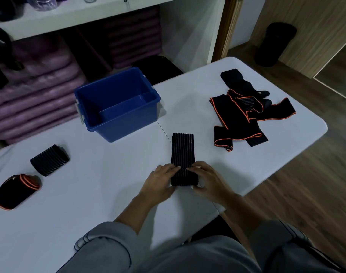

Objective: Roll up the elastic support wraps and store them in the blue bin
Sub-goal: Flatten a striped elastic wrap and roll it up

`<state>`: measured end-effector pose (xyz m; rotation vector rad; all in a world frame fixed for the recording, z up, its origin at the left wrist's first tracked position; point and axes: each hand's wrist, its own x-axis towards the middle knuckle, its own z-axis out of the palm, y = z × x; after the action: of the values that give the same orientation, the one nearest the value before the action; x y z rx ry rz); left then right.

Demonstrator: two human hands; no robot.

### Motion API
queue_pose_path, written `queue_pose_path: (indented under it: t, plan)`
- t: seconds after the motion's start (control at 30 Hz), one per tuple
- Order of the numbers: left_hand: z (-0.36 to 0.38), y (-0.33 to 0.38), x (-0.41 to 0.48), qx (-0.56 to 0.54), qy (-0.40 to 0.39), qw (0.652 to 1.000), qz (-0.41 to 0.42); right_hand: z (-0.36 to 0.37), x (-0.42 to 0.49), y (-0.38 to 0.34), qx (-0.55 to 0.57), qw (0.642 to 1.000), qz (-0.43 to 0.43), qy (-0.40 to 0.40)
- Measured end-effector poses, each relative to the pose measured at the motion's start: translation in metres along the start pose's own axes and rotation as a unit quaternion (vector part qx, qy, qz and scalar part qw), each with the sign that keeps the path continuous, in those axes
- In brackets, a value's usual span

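Note:
A black ribbed elastic wrap (182, 148) lies flat on the white table (109, 194), its near end partly rolled. My left hand (162, 180) and my right hand (205, 179) grip that roll from either side, fingers curled over its top. The blue bin (117, 103) stands beyond the wrap to the left, with nothing visible inside. A rolled black ribbed wrap (49, 159) and a rolled orange-trimmed wrap (15, 191) sit at the left. Loose black wraps with orange edging (247, 119) lie in a tangle at the right.
Stacked purple mats (36, 91) fill the shelf behind the table. A dark cylinder (274, 44) stands on the wooden floor at the back right. The table's right corner drops off to the floor near the tangled wraps.

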<state>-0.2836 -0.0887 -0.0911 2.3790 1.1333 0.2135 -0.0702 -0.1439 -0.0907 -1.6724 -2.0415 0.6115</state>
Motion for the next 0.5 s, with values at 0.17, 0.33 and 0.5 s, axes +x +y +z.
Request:
queue_pose_path:
  t: [0.17,0.33,0.5]
  plan:
    - [-0.014,0.016,0.014,-0.271,0.017,0.936,-0.223,-0.008,0.008,-0.014,0.129,0.981,0.143,0.009]
    - [-0.007,0.022,0.018,-0.225,0.052,0.931,-0.283,0.002,0.015,-0.018,0.125,0.968,0.211,0.049]
    - [-0.006,0.014,0.011,-0.090,0.121,0.983,-0.102,0.003,0.009,-0.011,0.068,0.991,0.056,0.102]
